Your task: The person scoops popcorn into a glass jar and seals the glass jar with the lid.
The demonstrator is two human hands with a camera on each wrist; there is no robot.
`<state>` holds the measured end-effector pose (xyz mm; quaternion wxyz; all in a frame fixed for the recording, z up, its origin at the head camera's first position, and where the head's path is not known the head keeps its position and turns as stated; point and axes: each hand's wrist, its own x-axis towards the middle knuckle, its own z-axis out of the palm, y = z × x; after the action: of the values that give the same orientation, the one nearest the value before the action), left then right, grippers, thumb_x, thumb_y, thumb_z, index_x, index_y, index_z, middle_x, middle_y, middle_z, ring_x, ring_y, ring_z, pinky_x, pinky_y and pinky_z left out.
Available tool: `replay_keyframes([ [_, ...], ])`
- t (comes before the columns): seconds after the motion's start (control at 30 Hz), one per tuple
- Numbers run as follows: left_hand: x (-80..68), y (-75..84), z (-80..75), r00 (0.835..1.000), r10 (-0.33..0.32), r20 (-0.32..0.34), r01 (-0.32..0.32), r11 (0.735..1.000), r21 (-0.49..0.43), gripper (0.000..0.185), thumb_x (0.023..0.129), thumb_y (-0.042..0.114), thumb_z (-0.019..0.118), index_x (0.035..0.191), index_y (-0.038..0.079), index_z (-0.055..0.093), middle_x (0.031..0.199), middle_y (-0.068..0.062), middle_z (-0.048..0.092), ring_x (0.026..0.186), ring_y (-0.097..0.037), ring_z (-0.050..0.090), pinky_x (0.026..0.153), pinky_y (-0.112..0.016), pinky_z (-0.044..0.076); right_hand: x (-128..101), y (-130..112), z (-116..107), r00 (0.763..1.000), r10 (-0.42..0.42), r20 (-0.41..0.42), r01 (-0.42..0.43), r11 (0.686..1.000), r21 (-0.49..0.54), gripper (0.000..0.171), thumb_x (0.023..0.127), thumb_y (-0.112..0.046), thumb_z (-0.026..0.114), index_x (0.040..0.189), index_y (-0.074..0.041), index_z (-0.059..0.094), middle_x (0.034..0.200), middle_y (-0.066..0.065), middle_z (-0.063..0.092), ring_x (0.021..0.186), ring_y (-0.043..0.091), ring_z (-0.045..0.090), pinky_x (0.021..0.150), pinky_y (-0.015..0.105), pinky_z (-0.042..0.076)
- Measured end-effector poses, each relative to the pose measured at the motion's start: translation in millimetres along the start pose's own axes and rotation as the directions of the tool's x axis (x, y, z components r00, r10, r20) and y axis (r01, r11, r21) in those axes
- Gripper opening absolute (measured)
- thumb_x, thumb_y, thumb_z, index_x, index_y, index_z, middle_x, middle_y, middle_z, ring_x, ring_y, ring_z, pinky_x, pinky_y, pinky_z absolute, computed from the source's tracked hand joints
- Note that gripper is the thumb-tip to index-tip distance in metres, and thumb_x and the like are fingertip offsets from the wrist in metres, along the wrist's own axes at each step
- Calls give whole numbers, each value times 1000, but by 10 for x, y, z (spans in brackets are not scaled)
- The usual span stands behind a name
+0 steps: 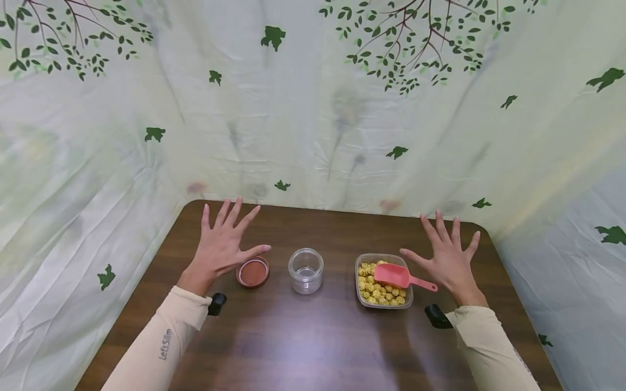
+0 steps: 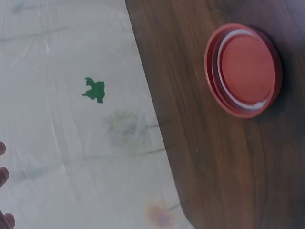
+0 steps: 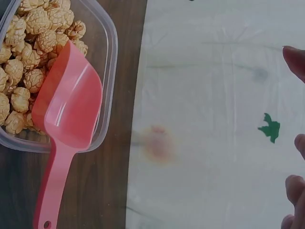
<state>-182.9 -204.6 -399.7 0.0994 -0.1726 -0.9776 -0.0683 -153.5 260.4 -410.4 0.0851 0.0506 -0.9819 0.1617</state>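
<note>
My left hand (image 1: 219, 247) is held with its fingers spread over the table's left side, holding nothing. Its thumb is nearest to a reddish-brown lid (image 1: 253, 273), whose inside with a white ring faces up in the left wrist view. To the lid's right stands a clear jar (image 1: 306, 271) with an open top. Further right is a clear plastic container (image 1: 359, 293) of round yellow popcorn (image 3: 38, 21). A pink scoop (image 3: 74, 102) lies on the popcorn, its handle sticking out over the rim. My right hand (image 1: 449, 260), fingers spread, is beside the container and grips nothing.
A brown wooden table (image 1: 313, 342) carries everything. Pale fabric (image 1: 303, 108) printed with leaves and branches hangs behind it and on both sides. Dark wrist straps (image 1: 217, 304) show at the sleeves.
</note>
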Motion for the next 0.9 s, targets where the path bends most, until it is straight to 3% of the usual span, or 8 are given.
replay_keyframes([
  [0.5, 15, 258, 113, 996, 39, -75, -50, 988, -146, 90, 82, 74, 49, 153, 24, 27, 159, -17, 15, 145, -37, 12, 113, -61, 1, -32, 149, 62, 999, 41, -10, -41, 999, 20, 99, 82, -70, 55, 156, -27, 5, 161, 13, 0, 143, 40, -17, 101, 69, -22],
  [0.9, 27, 769, 238, 980, 94, -177, -150, 930, -337, 95, 81, 85, 27, 151, 20, 33, 159, -15, 20, 144, -37, 17, 113, -61, 6, -136, 369, 177, 997, 80, 19, -82, 992, 94, 97, 82, -59, 65, 156, -23, 13, 160, 21, 5, 142, 50, -4, 102, 73, -12],
])
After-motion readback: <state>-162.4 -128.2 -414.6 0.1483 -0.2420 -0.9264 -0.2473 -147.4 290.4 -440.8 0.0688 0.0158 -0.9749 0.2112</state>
